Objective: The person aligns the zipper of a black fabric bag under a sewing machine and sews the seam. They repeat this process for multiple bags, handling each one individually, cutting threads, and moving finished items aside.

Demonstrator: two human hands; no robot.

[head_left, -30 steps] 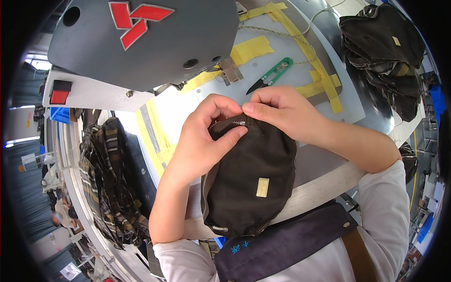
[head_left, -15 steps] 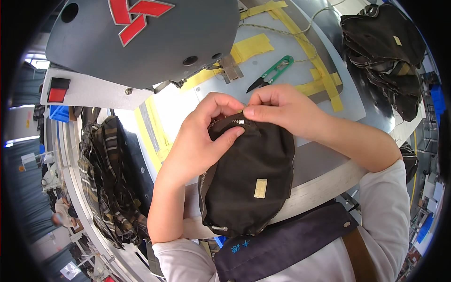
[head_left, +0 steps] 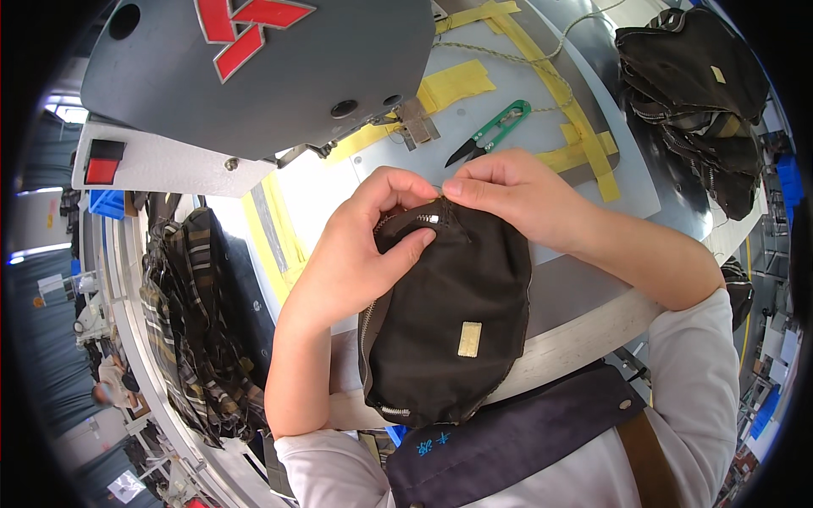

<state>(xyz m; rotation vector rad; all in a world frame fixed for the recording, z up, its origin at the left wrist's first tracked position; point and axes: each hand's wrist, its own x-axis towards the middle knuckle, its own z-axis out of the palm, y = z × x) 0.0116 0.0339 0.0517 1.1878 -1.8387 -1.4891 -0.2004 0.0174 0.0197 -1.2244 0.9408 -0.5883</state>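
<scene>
A dark brown fabric pouch point(head_left: 449, 296) with a small cream label point(head_left: 470, 339) lies before me at the table's front edge. A metal zipper point(head_left: 429, 219) runs along its left side and top end. My left hand point(head_left: 356, 237) grips the pouch's upper left corner, thumb on the near side of the zipper end and fingers behind. My right hand point(head_left: 508, 195) is pinched closed just at the top edge beside the left fingertips. What sits between its thumb and finger is too small to make out.
Beyond my hands lie green-handled thread snips point(head_left: 495, 131). A grey sewing machine head point(head_left: 254, 76) overhangs the upper left. Yellow tape point(head_left: 584, 144) marks the table plate, with a cord point(head_left: 508, 57) across it. Dark pouches point(head_left: 694, 76) are piled at right; striped fabric pieces point(head_left: 199, 313) hang at left.
My right fingertips have shifted slightly up and away from the pouch's top edge, uncovering more of that corner. The left hand keeps its grip almost unmoved.
</scene>
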